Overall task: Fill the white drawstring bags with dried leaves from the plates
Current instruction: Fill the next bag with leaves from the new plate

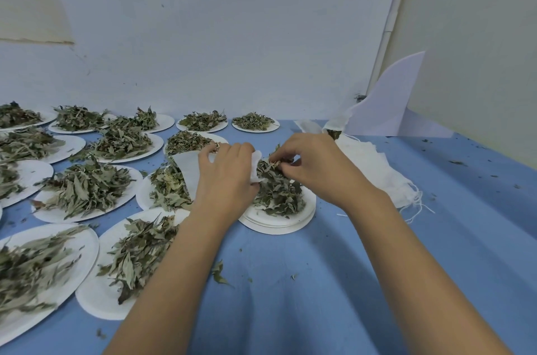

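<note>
Right hand (313, 168): fingers (286, 152) curled, tips drawn together with the thumb, pinching a small tuft of leaves (279, 192) at the top of the pile. Left hand (226, 177): fingers (247, 157) curled, gripping the bag (189, 168). The bag's white cloth shows on both sides of this hand, a flat part out to the left and a crumpled edge on the right that touches the pile. Whether the bag's mouth is held apart cannot be told, as the hand covers it.

The two hands are close together, just above the leaf pile, with the pinched tuft right beside the bag's edge. The pile lies on a plate stack (279, 224) near the middle of the table (319, 282), which is covered in blue cloth.

Right of the stack, near it, lies a heap of spare bags (374, 165) with loose strings trailing off its near end. Behind the heap a white curved sheet (383, 104) stands upright against the corner.

Left of the hands, many plates (69, 148) stand in rows, several overlapping, each carrying a mound of leaves. Leaf crumbs are scattered over the cloth, mainly near the forearms and along the right side. A pale wall (232, 35) stands behind the table.
</note>
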Motion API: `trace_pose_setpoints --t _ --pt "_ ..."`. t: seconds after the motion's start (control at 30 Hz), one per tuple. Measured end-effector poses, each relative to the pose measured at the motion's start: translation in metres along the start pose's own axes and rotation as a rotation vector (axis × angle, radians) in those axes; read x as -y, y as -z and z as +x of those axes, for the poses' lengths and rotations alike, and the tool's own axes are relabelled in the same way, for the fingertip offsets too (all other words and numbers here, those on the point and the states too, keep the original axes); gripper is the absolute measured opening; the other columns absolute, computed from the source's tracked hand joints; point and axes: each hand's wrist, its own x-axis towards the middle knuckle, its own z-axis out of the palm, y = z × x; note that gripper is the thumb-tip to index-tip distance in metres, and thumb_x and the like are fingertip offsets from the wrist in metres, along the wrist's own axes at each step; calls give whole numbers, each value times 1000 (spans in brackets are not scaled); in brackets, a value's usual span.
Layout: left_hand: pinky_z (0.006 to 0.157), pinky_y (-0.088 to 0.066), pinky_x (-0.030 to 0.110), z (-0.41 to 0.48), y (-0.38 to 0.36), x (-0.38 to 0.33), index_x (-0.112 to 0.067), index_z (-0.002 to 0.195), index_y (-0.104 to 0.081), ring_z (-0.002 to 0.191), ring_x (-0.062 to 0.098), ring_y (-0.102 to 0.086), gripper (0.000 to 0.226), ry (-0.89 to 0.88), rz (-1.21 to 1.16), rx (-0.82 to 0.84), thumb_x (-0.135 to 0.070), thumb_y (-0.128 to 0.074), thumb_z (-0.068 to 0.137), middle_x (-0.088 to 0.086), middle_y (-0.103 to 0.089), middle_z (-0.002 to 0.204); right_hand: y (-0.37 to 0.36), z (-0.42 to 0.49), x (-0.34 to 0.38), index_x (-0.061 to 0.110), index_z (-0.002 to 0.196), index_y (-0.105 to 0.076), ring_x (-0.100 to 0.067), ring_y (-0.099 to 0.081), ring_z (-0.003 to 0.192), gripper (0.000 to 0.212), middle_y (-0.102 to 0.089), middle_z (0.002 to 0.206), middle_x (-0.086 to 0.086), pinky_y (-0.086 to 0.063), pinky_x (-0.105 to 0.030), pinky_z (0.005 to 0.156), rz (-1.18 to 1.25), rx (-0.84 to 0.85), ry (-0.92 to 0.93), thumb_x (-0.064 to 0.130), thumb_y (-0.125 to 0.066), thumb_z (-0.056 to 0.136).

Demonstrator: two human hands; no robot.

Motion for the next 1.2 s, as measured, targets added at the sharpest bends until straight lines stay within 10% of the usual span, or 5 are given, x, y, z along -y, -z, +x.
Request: trace_pose_setpoints --t 0.33,0.63,0.9,1.07,1.2 --pt "98 -2 37 -5 0 -10 -28 123 -54 119 13 -12 54 15 -86 -45 -50 -61 74 1 -32 137 -9 3 -3 16 108 -71 -17 -57 99 27 -64 106 -1 -38 -23 81 -132 -99 -65 9 -55 89" --pt "88 -29 23 -1 8 -18 -10 112 -64 107 12 -40 38 205 -547 18 -36 -44 92 -5 -36 106 -19 5 0 18 107 -72 -17 -57 97 26 -64 103 -1 -40 -26 83 -126 -102 -88 11 -54 90" --pt "65 -29 10 3 18 -28 -25 52 -42 75 -14 -43 46 377 -792 -53 -36 -43 97 2 -47 77 -23 3 5 15 100 -74 -18 -60 91 23 -67 95 -3 -43 -32 84 -13 -209 -116 9 -58 85" --pt "90 -45 24 7 17 -26 -19 98 -67 97 7 -58 32 474 -945 51 -47 -60 86 3 -61 108 -24 2 5 14 93 -75 -18 -61 83 18 -69 86 -4 -47 -37 78 51 -268 -117 9 -60 84" --pt "94 -51 43 9 19 -30 -17 102 -61 105 19 -61 25 565 -1135 81 -30 -70 82 10 -56 118 -24 2 3 18 89 -77 1 -58 74 16 -70 85 6 -43 -10 71 183 -322 -153 11 -64 82"
